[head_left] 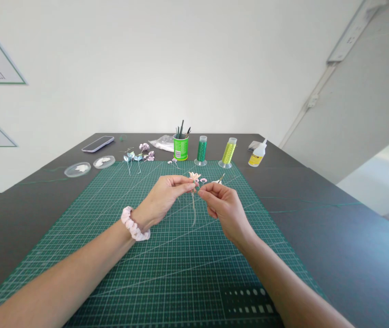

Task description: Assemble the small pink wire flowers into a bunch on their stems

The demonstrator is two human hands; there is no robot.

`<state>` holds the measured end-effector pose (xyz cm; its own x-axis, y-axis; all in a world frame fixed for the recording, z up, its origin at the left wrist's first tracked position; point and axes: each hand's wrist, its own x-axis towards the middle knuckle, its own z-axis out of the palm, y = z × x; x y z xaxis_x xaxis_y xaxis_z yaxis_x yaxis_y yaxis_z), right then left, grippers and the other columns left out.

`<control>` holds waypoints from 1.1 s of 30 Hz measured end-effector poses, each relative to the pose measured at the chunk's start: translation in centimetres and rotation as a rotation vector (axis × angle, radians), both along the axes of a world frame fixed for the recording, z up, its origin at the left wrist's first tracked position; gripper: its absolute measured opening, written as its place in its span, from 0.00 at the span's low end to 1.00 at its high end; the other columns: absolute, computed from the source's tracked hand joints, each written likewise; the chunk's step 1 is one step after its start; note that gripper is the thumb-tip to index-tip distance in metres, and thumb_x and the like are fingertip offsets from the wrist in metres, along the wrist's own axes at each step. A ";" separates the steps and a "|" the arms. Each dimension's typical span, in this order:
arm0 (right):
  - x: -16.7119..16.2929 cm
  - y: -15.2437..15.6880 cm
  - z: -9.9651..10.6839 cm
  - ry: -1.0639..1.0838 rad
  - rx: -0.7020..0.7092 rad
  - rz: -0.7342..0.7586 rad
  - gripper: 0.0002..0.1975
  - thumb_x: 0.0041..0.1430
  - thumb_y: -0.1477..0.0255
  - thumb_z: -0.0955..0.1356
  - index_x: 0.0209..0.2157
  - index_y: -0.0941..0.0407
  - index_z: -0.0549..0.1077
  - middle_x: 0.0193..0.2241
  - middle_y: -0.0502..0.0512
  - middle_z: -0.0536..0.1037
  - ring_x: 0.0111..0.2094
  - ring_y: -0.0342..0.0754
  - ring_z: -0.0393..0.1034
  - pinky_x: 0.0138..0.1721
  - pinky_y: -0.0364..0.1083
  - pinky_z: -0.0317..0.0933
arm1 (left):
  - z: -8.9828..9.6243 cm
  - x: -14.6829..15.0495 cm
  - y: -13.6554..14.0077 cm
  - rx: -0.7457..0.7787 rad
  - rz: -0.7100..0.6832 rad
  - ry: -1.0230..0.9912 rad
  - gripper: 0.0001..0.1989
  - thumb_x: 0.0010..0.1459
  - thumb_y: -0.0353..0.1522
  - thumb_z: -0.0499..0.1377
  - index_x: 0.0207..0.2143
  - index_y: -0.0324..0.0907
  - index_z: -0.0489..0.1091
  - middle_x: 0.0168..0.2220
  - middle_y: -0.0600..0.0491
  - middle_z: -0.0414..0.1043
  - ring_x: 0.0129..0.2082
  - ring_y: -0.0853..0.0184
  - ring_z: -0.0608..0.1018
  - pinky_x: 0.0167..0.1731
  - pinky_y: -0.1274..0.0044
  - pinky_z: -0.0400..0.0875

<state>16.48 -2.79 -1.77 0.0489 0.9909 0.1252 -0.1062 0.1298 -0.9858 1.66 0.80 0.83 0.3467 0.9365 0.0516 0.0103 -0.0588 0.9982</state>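
Note:
Above the green cutting mat, my left hand pinches the stem of a small pale-pink flower. Thin pale stem ends dangle below those fingers. Close on the right, my right hand is closed in a pinch beside the stem, with a bit of green thread showing between the two hands. Just behind them lie a small pink petal piece and a pointed tool, partly hidden by my right hand.
Behind the mat stand a green tin of tools, a dark-green thread spool, a yellow-green spool and a glue bottle. Leftward lie blue wired flowers, purple flowers, round dishes and a phone.

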 end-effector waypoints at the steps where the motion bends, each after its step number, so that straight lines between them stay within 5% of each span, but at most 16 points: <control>1: 0.0 0.0 0.0 -0.003 -0.001 0.000 0.11 0.47 0.63 0.72 0.22 0.56 0.72 0.16 0.44 0.61 0.15 0.38 0.47 0.15 0.41 0.41 | 0.0 0.0 0.0 0.000 0.002 -0.004 0.04 0.48 0.33 0.65 0.26 0.41 0.78 0.30 0.52 0.78 0.36 0.65 0.74 0.46 0.68 0.64; 33: -0.1 0.0 0.1 0.040 0.016 0.010 0.12 0.47 0.63 0.72 0.22 0.57 0.72 0.15 0.43 0.61 0.15 0.36 0.47 0.14 0.40 0.41 | 0.2 0.1 -0.2 -0.052 0.030 -0.052 0.06 0.44 0.31 0.67 0.25 0.39 0.73 0.25 0.57 0.71 0.30 0.70 0.71 0.42 0.71 0.64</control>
